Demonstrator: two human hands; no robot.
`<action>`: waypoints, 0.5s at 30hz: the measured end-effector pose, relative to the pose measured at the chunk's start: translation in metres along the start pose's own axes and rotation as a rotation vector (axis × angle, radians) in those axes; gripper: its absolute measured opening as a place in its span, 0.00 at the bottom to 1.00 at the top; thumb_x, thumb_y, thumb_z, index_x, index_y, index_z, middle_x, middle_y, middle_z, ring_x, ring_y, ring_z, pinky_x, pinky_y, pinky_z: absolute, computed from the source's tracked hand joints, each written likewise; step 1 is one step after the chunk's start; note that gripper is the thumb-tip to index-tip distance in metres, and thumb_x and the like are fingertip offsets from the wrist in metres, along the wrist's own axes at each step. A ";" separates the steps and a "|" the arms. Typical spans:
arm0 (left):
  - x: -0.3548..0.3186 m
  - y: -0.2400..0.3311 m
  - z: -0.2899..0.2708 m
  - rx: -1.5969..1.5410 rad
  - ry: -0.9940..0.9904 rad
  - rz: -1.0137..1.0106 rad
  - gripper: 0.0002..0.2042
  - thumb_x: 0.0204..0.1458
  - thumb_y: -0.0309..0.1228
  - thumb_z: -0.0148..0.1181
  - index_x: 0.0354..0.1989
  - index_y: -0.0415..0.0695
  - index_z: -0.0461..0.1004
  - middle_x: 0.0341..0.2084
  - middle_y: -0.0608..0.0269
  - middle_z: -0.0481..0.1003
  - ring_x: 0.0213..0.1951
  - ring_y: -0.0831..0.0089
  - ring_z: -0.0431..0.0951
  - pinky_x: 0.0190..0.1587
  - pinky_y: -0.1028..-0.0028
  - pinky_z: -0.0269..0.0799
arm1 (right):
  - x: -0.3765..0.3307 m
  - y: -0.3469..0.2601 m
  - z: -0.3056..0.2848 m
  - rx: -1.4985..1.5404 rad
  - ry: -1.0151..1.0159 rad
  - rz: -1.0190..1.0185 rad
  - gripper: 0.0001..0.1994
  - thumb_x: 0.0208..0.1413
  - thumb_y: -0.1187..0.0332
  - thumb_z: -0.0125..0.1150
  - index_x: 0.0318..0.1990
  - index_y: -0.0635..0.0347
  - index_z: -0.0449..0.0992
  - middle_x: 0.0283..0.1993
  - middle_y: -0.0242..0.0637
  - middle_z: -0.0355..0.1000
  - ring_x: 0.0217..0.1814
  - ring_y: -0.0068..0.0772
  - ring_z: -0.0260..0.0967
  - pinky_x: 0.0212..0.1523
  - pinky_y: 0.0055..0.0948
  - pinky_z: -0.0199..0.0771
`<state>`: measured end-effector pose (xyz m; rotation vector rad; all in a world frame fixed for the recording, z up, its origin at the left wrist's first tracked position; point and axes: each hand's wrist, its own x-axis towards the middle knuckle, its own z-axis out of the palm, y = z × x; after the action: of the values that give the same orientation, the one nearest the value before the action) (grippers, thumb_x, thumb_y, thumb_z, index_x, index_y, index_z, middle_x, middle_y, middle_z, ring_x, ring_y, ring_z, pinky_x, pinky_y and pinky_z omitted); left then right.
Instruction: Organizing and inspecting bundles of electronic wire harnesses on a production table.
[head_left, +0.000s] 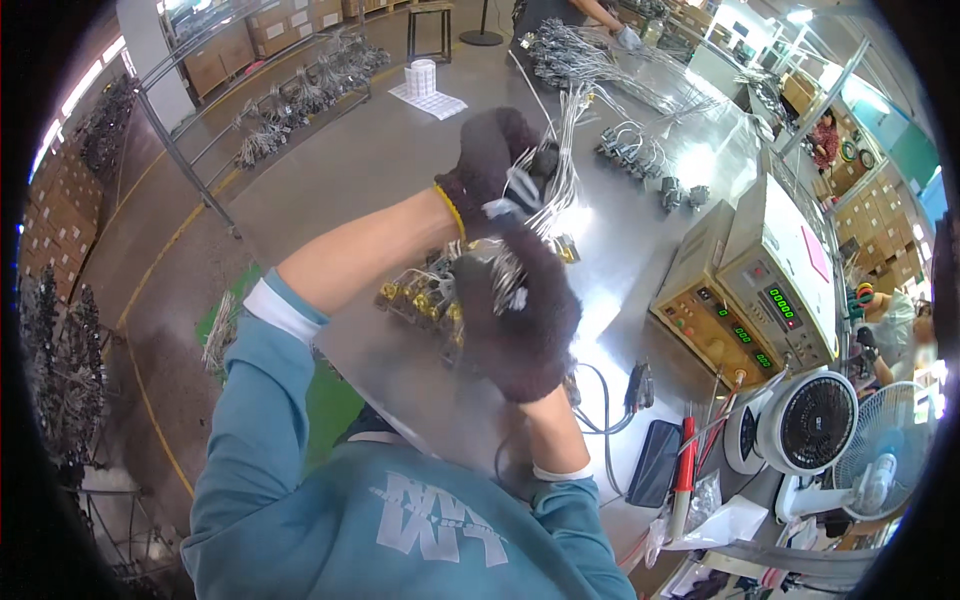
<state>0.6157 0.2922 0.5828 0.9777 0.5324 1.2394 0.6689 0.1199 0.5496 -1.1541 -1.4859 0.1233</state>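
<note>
Both my hands wear dark knitted gloves and are held close together over the metal table [620, 270]. My left hand [492, 160], with a yellow cuff edge, is closed on a bundle of grey-white cables [572, 130] beside a black part that I cannot make out. Nearer to me, my right hand [530, 325] is closed around the lower stretch of the same bundle, and cable ends show between its fingers. Brass-coloured connectors [405, 300] with cables lie on the table by the right hand, partly hidden under it.
A test instrument [740, 300] with green digits stands at the right. In front of it are a black phone [655, 462], a red-handled tool [685, 455] and a small fan [815, 420]. More cable bundles [570, 55] lie at the far end, near another person [545, 15].
</note>
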 end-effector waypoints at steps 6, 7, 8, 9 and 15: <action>0.056 0.006 -0.005 -0.185 0.052 -0.327 0.12 0.61 0.37 0.48 0.25 0.52 0.69 0.15 0.69 0.66 0.15 0.75 0.64 0.15 0.69 0.55 | 0.016 0.039 0.000 -0.128 0.260 -0.005 0.23 0.67 0.69 0.68 0.67 0.62 0.75 0.61 0.46 0.79 0.54 0.36 0.79 0.56 0.36 0.79; 0.065 0.003 -0.010 -0.113 0.011 -0.268 0.11 0.61 0.36 0.49 0.26 0.53 0.70 0.15 0.70 0.66 0.15 0.76 0.63 0.16 0.70 0.55 | 0.017 0.041 0.001 -0.123 0.257 -0.006 0.23 0.67 0.69 0.68 0.67 0.62 0.75 0.61 0.46 0.79 0.54 0.36 0.79 0.56 0.36 0.79; 0.074 -0.002 -0.016 -0.040 -0.034 -0.212 0.09 0.61 0.36 0.50 0.27 0.53 0.70 0.16 0.71 0.65 0.16 0.77 0.62 0.17 0.70 0.54 | 0.017 0.042 0.003 -0.098 0.246 0.013 0.22 0.67 0.69 0.67 0.67 0.62 0.75 0.60 0.45 0.79 0.55 0.36 0.79 0.56 0.36 0.79; 0.085 -0.009 -0.021 -0.037 -0.035 -0.212 0.09 0.61 0.36 0.50 0.27 0.53 0.70 0.16 0.71 0.65 0.16 0.77 0.62 0.17 0.70 0.54 | 0.017 0.042 0.004 -0.074 0.235 0.034 0.22 0.67 0.70 0.67 0.67 0.61 0.75 0.60 0.45 0.79 0.56 0.36 0.79 0.56 0.36 0.79; 0.108 -0.037 -0.011 0.933 0.047 0.383 0.24 0.74 0.47 0.47 0.44 0.37 0.81 0.27 0.48 0.82 0.33 0.61 0.83 0.40 0.58 0.76 | 0.008 0.028 0.015 -0.056 0.126 -0.024 0.21 0.68 0.72 0.65 0.67 0.61 0.74 0.59 0.46 0.80 0.55 0.40 0.83 0.55 0.37 0.81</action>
<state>0.6570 0.3979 0.5629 1.8998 1.0371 1.3597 0.6738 0.1471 0.5323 -1.1675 -1.3982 -0.0077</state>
